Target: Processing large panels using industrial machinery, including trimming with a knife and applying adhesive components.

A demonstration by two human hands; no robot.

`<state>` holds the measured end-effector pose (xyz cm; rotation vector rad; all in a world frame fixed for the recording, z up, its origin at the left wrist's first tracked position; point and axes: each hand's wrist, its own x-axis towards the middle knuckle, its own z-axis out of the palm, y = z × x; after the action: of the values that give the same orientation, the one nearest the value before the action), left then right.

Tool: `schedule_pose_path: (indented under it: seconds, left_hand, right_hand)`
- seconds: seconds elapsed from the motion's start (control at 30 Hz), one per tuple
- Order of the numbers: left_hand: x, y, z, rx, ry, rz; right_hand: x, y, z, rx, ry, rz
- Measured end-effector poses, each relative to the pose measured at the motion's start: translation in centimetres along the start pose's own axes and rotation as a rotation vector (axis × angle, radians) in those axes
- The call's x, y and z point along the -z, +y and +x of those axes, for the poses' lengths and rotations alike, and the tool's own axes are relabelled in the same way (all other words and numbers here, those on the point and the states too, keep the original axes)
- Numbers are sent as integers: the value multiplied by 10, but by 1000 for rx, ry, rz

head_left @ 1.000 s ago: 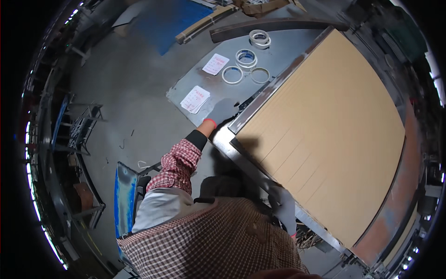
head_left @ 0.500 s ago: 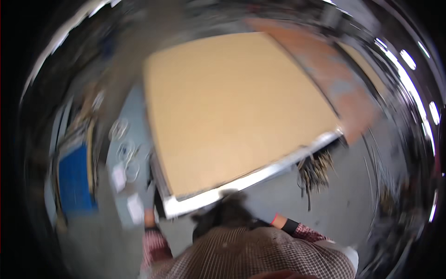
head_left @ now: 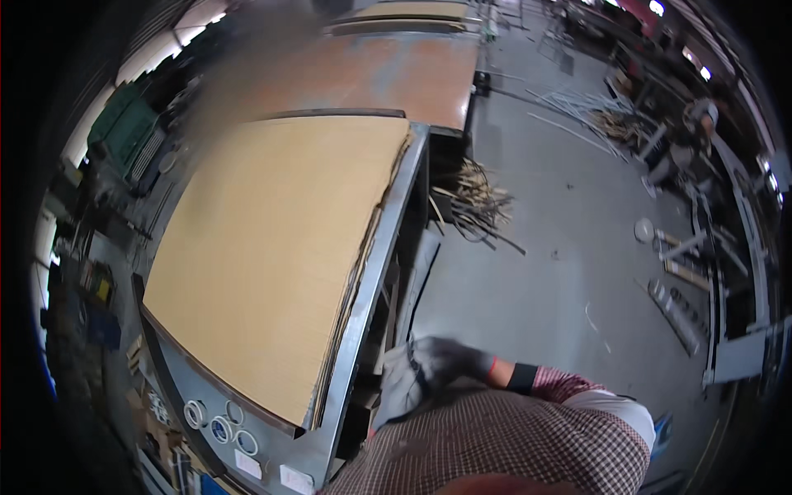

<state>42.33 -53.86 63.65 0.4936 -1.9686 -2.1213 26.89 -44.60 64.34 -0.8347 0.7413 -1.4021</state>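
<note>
Dim workshop with a grey concrete floor (head_left: 561, 272) and, left of the hand, a long steel surface (head_left: 373, 272) carrying a stack of tan boards (head_left: 272, 247), flat and filling nearly the whole top. Risk, as a judgement: loose board corners overhanging the near edge just left of the hand, so easily snagged by a glove or a cuff, dragging the upper sheets askew or off the stack; sharp steel rim close by, likely to catch knuckles in a quick move. Also a tangle of scrap strips (head_left: 474, 206) on the floor beyond the hand, a tripping hazard when stepping along the surface. Tape rolls (head_left: 219, 427) well off to the lower left, out of easy reach. Right hand (head_left: 437, 363) gloved in grey, blurred, held low beside the long edge of the surface, apart from the boards; checked sleeve (head_left: 569, 386) leading in from the right, forearm roughly level, wrist bent toward the surface. Spread or curled fingers impossible to tell through the blur, likewise anything held. Left hand out of sight.
</note>
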Motion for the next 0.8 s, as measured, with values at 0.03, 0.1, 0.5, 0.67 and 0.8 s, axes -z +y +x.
schedule_pose_path:
  seconds: [0.03, 0.1, 0.5, 0.67, 0.8]
  left_hand:
    - [0, -9, 1, 123, -59, -168]
    - [7, -9, 8, 322, -322, -458]
    - [154, -42, -124, 89, 1117, 334]
    - [189, -89, -157, 230, 1167, 949]
    - [171, -52, -130, 325, 1164, 1046]
  right_hand:
    - [17, 15, -8, 27, 18, -400]
    - [-25, -35, -13, -71, 206, 280]
    - [199, -308, 29, 637, 941, -175]
    - [262, -407, 64, 414, 1132, -323]
    - [286, -411, 58, 463, 1240, -236]
